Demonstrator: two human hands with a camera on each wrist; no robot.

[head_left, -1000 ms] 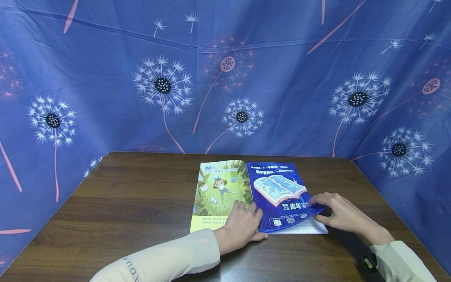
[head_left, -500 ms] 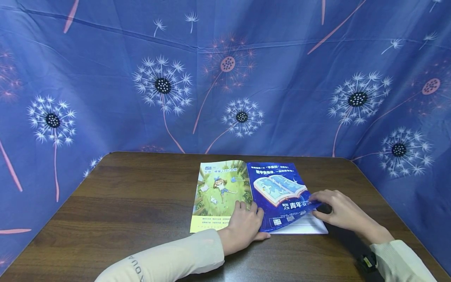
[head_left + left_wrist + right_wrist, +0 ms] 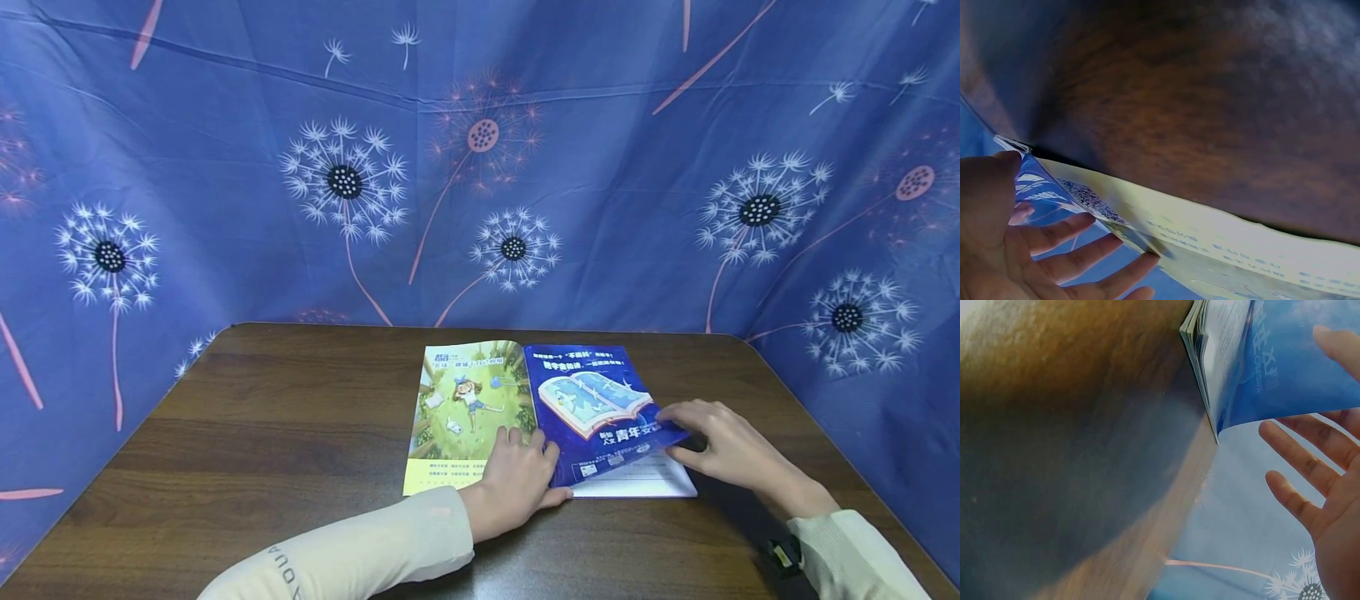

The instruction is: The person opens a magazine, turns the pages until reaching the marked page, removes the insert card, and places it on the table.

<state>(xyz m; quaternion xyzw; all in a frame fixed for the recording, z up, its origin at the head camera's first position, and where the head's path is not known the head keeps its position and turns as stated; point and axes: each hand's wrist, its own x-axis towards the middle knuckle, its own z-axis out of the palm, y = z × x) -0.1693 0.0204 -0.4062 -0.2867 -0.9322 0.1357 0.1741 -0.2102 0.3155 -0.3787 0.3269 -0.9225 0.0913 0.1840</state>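
A magazine lies spread on the brown table. Its left page (image 3: 468,400) carries a green lawn picture with a yellow strip below, and its right page (image 3: 585,392) is dark blue with a drawn book. My left hand (image 3: 513,483) rests on the lower part of the magazine near the fold, fingers extended, thumb at the bottom edge. My right hand (image 3: 723,442) holds the blue page by its lower outer side, thumb on one face and fingers on the other. That corner is lifted and bent, baring a white lined page (image 3: 637,482) beneath. In the right wrist view, the blue page (image 3: 1297,375) curves away from the stacked pages.
The brown wooden table (image 3: 300,417) extends around the magazine, with rounded far corners. Behind it hangs a blue cloth (image 3: 600,167) with dandelion prints. A small black device (image 3: 783,554) sits by the right sleeve.
The lower corner of the blue page has risen further, so more of the white page shows under it. The right hand has shifted slightly; the left hand stays on the magazine.
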